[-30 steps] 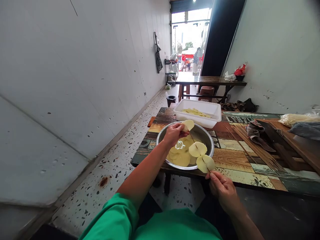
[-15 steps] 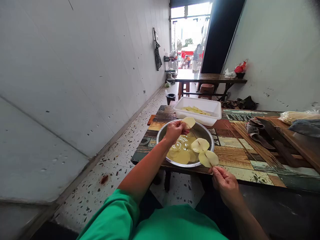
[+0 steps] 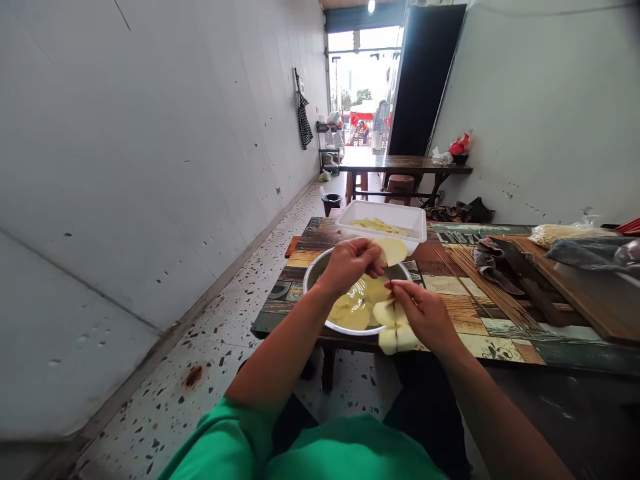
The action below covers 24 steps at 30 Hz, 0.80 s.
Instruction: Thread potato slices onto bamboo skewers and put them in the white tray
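Basically, from the left: steel basin (image 3: 350, 331) near the table's front edge, potato slices (image 3: 350, 315) lying in water. Left hand (image 3: 353, 262) over it, thumb and fingers pinching one potato slice (image 3: 393, 251) by its left edge. White plastic tub (image 3: 421, 233) behind, more slices inside. Thin skewer (image 3: 389, 281) runs down from the pinched slice; can't tell if it's pierced through. Lower down, two threaded slices (image 3: 399, 339), blurry, hang past the basin's front right rim. Right hand (image 3: 419, 311) grasps the skewer between thumb and fingertips, just above those two. Further right, loose bamboo skewers (image 3: 493, 287) on the patterned table (image 3: 445, 307).

Handling guess: slices light, wet, slippery, bendy, likely to tear at the hole; best held flat near the rim. Skewer stiff but thin; grip bare wood close to the slice.
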Motion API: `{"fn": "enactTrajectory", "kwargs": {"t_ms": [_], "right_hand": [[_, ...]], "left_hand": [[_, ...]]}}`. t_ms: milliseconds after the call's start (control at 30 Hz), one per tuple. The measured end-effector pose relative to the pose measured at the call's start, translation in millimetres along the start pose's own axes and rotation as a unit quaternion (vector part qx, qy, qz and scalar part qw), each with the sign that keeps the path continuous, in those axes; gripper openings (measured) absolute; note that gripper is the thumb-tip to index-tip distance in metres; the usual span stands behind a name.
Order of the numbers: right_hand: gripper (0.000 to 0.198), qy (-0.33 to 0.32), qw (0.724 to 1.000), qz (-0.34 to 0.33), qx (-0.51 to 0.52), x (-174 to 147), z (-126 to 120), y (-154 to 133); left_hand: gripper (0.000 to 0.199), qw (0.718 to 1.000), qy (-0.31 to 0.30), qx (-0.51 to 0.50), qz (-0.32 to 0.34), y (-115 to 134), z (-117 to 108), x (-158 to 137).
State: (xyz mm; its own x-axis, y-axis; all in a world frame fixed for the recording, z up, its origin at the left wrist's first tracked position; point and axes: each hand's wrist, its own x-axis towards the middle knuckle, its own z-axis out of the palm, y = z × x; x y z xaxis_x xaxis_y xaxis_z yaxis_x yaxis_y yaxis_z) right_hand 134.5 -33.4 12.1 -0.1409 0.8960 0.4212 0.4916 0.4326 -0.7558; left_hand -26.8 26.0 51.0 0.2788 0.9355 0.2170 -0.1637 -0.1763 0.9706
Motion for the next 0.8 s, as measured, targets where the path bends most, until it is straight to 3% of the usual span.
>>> {"fn": "enactTrajectory", "kwargs": {"t_ms": [100,200,367,533,567,667,800], "right_hand": [[0.034,-0.001,0.979,0.093,0.183,-0.6,13.0,4.9],[0.036,-0.037,0.940,0.130,0.314,-6.9,12.9,7.1],[0.022,-0.006,0.937,0.134,0.322,-13.2,7.7,7.3],[0.020,-0.047,0.849,0.179,0.496,-14.8,10.7,3.6],[0.020,-0.052,0.846,0.176,0.501,-15.2,11.9,2.9],[0.021,-0.032,0.878,0.159,0.450,-17.2,14.9,2.4],[0.017,0.123,0.974,0.076,0.176,-20.9,13.9,4.5]], "left_hand": [[0.016,1.000,-0.014,0.018,-0.009,2.1,4.2,-8.3],[0.015,1.000,0.002,0.014,-0.010,1.8,5.3,-12.6],[0.015,1.000,0.003,0.027,0.006,-1.1,7.1,-14.5],[0.020,1.000,-0.024,0.005,0.004,-3.6,8.0,-15.5],[0.021,0.999,-0.031,-0.018,-0.006,-4.6,7.6,-15.3],[0.026,0.995,-0.052,-0.079,-0.035,-8.4,6.6,-14.7],[0.025,0.997,-0.053,-0.043,-0.032,-10.3,10.4,-17.6]]}}
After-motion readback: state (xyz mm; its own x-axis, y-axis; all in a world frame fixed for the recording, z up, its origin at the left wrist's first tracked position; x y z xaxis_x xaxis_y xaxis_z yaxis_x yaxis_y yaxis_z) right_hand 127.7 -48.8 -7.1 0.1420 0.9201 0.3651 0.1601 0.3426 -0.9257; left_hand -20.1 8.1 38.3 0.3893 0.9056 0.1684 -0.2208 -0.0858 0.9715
